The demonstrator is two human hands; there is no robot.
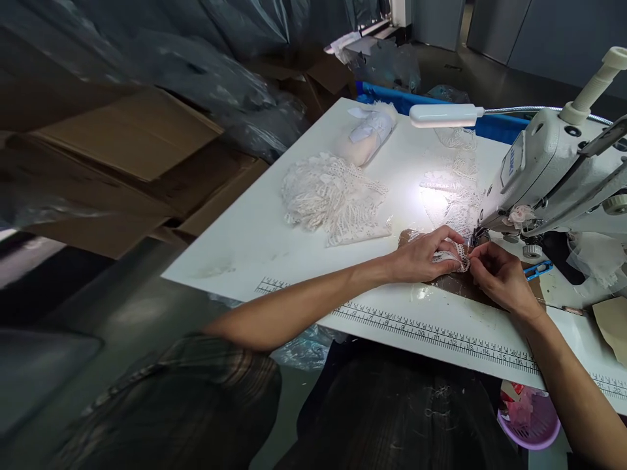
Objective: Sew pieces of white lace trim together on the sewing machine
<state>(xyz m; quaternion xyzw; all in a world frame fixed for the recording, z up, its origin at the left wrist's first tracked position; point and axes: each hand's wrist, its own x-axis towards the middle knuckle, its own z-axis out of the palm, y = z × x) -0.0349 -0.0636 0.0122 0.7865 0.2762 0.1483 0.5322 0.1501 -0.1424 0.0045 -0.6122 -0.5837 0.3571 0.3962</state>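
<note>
In front of the needle of a white sewing machine [533, 163], my left hand [424, 256] is closed on a piece of white lace [448, 256]. Thumb and fingers pinch it from both sides. My right hand [500, 273] is pinched at the right edge of the same lace, close beside the presser foot [475, 236]. More lace [458, 176] lies behind the needle, lit by the lamp. Below both hands is a brown patch [455, 284] on the table. A blue thread snipper [537, 269] rests just right of my right hand.
A heap of lace [328, 192] and a wrapped pale roll [368, 134] lie on the white table [235, 241]. A lamp [443, 116] hangs over it. A printed ruler [421, 331] runs along the front edge. Cardboard boxes [132, 134] stand left; a purple basket [533, 424] is below right.
</note>
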